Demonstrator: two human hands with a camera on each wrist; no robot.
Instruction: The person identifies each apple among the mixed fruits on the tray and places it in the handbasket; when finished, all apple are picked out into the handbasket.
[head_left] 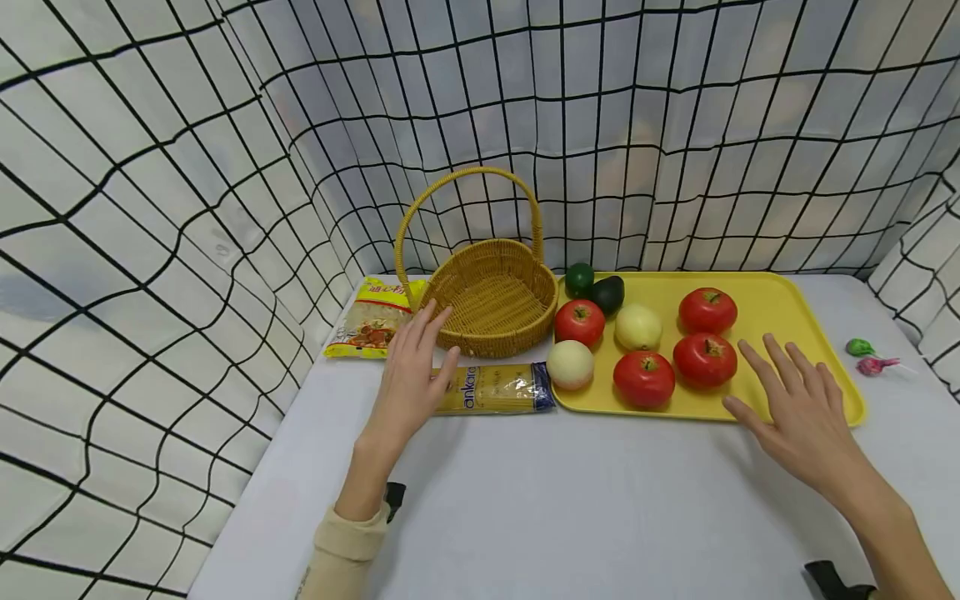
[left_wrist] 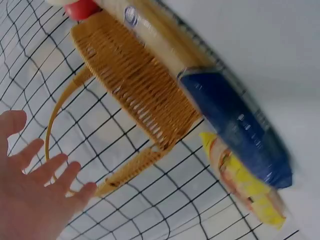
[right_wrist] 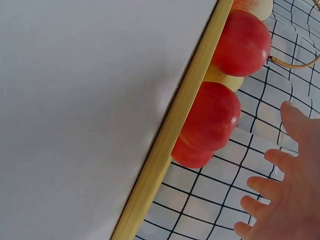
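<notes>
Basket (head_left: 498, 343) sits just left of upper centre in the head view, its lower rim beyond the left hand (head_left: 408, 375), which is nearer to it than the right. That hand shows its back, fingers extended, holding nothing. The pasta packet (head_left: 491, 390), long axis running left to right, lies just right of it. At lower right, the right hand (head_left: 806, 412), spread wide and empty, reaches over the yellow tray (head_left: 780, 308), right of the tomatoes (head_left: 705, 361). In the left wrist view, splayed fingers at lower left overlap the handle (left_wrist: 132, 170); I can't tell about contact. In the right wrist view, spread fingers at lower right stand apart from the tomatoes.
</notes>
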